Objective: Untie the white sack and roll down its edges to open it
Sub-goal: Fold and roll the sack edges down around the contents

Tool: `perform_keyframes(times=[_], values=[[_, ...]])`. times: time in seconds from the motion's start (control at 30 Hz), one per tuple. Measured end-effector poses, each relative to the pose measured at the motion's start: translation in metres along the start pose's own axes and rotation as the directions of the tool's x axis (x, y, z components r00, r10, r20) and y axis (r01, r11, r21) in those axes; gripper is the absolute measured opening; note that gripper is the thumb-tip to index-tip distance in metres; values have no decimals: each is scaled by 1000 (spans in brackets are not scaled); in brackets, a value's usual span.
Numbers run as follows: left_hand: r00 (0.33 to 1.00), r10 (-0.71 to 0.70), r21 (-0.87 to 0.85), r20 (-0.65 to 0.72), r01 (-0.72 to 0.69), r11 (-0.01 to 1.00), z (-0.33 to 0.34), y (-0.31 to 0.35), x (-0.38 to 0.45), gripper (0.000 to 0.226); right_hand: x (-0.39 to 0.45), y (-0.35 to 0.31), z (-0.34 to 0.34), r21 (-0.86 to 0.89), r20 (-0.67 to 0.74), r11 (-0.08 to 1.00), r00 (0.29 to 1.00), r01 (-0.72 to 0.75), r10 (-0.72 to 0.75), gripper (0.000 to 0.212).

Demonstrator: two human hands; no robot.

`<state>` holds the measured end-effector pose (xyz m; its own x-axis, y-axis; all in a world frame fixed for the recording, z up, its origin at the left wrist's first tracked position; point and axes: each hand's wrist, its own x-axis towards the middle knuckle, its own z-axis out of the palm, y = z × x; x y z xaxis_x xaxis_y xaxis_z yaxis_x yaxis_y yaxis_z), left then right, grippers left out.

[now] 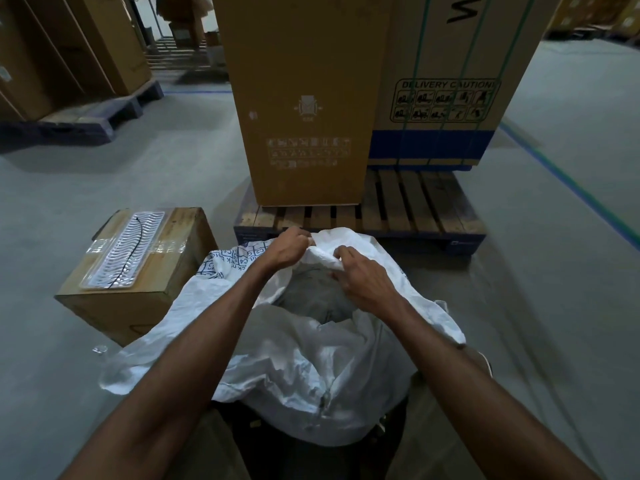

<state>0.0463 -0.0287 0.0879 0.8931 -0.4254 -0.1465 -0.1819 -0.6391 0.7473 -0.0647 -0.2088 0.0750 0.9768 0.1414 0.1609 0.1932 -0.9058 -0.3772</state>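
Head: "DELIVERY CAUTION" on carton (446, 98)

Bare floor (540, 271) lies open to the right of the sack (304, 368), while a small taped box (138, 268) stands just beside it on the left and a pallet (381, 216) with tall cartons (304, 98) blocks the far side.
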Motion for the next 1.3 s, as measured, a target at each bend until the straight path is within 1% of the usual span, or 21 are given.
perform_keyframes(times=[0.1, 0.13, 0.2, 0.27, 0.33, 0.4, 0.47, 0.5, 0.57, 0.6, 0.67, 0.73, 0.8, 0.87, 0.93, 1.0, 1.07, 1.13, 1.17, 1.23, 1.3], values=[[996, 48, -1, 77, -48, 999, -2, -5, -8, 29, 5, 2, -4, 72, -49, 994, 995, -78, 82, 22], [992, 92, 52, 88, -97, 994, -1, -8, -14, 35, 8, 5, -9, 93, -45, 988, 991, -122, 126, 20], [971, 229, 331, 74, -241, 912, 6, -19, -21, 36, 14, 12, -17, 78, 9, 977, 980, -201, 200, 14], [920, 391, 485, 13, -348, 802, 15, -24, -23, 25, 21, 14, -21, 118, 79, 955, 961, -273, 265, 21], [899, 428, 444, -99, -345, 827, 22, -19, -22, 16, 26, 8, -22, 141, 56, 940, 951, -310, 305, 22], [927, 309, 266, -214, -249, 931, 25, -9, -20, 15, 25, -2, -22, 47, -75, 953, 950, -300, 303, 18], [962, 174, 119, -210, -152, 981, 23, -1, -16, 22, 21, -7, -21, -23, -190, 960, 944, -279, 270, 22], [975, 141, 83, -171, -129, 988, 21, 0, -14, 25, 19, -7, -21, -17, -189, 958, 942, -285, 277, 25], [989, 128, 50, -68, -125, 991, 15, 4, -15, 32, 21, -5, -22, 88, -80, 919, 917, -383, 390, 30], [988, 152, 77, -3, -151, 986, 15, 5, -17, 35, 25, -1, -24, 159, 14, 882, 894, -444, 448, 30], [960, 271, 264, 72, -280, 923, 18, 4, -20, 41, 32, 5, -30, 287, 224, 805, 854, -519, 470, 29], [921, 387, 382, 35, -371, 847, 24, 6, -21, 34, 37, 6, -39, 401, 337, 741, 839, -539, 428, 33], [909, 412, 310, -58, -376, 873, 26, 11, -20, 19, 39, -1, -42, 512, 305, 706, 872, -489, 383, 37], [934, 343, 219, -99, -316, 923, 23, 16, -18, 15, 33, -9, -35, 407, 167, 837, 930, -366, 326, 53], [966, 228, 141, -117, -211, 967, 17, 22, -15, 24, 21, -11, -20, 116, 4, 966, 973, -231, 232, 50], [979, 132, 107, -153, -117, 987, 11, 26, -12, 38, 10, -9, -12, -167, -168, 972, 976, -166, 138, 34], [982, 119, 86, -148, -107, 991, 6, 26, -11, 39, 4, -9, -14, -234, -246, 956, 962, -178, 119, 29], [982, 169, 44, -84, -166, 985, 5, 19, -13, 32, 7, -4, -18, -90, -251, 977, 954, -191, 163, 24], [977, 209, 44, -47, -207, 977, 4, 17, -16, 26, 10, -1, -24, 41, -197, 977, 957, -208, 212, 23], [945, 327, 139, 33, -328, 934, 4, 14, -21, 30, 16, 6, -39, 322, -6, 915, 966, -241, 257, 29], [922, 379, 236, 74, -386, 892, 6, 16, -23, 17, 19, 5, -53, 420, 146, 868, 964, -265, 223, 35]])
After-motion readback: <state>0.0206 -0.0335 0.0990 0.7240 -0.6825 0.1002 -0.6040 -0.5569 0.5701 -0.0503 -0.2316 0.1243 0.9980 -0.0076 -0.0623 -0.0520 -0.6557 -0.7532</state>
